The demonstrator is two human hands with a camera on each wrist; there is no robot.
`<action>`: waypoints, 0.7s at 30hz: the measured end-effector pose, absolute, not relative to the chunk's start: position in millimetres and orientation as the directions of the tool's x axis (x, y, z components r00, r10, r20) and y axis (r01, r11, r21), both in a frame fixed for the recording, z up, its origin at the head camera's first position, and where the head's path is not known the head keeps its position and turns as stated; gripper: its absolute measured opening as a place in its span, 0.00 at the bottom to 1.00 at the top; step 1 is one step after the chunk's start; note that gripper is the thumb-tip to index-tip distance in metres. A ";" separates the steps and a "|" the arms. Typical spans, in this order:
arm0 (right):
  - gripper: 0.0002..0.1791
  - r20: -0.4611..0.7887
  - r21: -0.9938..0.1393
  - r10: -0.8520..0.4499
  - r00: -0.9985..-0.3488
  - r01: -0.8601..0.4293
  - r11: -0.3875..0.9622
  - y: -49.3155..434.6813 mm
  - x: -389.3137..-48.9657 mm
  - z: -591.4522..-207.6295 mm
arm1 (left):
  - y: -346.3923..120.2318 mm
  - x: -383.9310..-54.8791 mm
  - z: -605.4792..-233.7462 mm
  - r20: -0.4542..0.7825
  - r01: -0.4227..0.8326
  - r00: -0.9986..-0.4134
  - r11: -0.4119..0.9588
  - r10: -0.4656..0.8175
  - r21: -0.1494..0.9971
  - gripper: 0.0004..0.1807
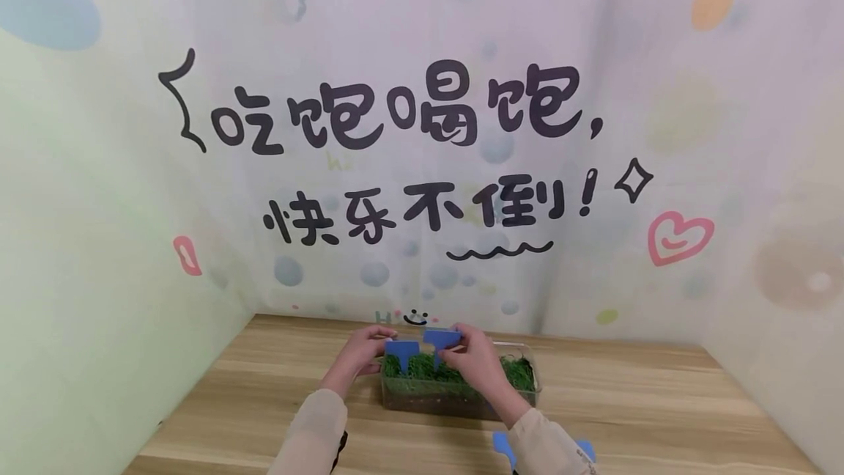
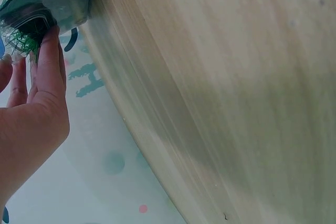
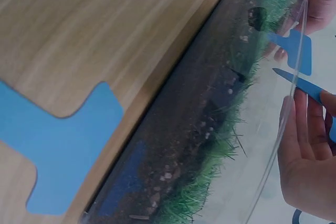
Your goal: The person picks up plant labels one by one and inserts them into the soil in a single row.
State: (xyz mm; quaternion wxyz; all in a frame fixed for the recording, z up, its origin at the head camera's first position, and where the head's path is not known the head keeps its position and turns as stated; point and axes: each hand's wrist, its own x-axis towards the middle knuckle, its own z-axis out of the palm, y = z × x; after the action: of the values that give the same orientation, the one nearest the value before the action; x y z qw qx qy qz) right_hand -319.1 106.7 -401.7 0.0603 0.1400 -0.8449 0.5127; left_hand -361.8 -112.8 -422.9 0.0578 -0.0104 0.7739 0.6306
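Observation:
A clear plastic box (image 1: 455,405) holds dark soil and green grass (image 1: 517,372). My right hand (image 1: 478,365) pinches a blue T-shaped plant label (image 1: 440,338) over the grass, and in the right wrist view its pointed end (image 3: 283,73) hangs just above the blades. Another blue plant label (image 1: 404,350) stands upright in the grass at the left end. Beside that end is my left hand (image 1: 359,354); in the left wrist view its fairly straight fingers (image 2: 50,61) touch the box wall.
More blue T-shaped labels (image 1: 504,442) lie on the wooden table (image 1: 277,365) in front of the box, partly hidden by my right sleeve (image 1: 547,446). A printed cloth backdrop (image 1: 395,35) rises behind the table.

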 end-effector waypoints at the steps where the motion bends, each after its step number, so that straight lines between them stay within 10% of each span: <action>1: 0.07 0.249 -0.845 -0.173 -0.953 -0.301 0.443 106.7 -319.8 -402.9 | -112.9 -362.1 -423.0 -0.104 -0.090 -0.993 0.205 0.056 0.975 0.15; 21: 0.02 0.251 -0.777 -0.157 -0.955 -0.296 0.555 106.6 -328.9 -418.8 | -111.3 -365.3 -427.1 -0.089 -0.080 -0.995 0.179 0.042 0.981 0.16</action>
State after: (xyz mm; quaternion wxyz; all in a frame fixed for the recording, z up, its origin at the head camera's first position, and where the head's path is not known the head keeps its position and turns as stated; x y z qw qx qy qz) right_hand -328.9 106.6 -418.8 0.0764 0.1288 -0.8785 0.4536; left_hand -365.3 -111.3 -427.1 0.0479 -0.0124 0.7662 0.6406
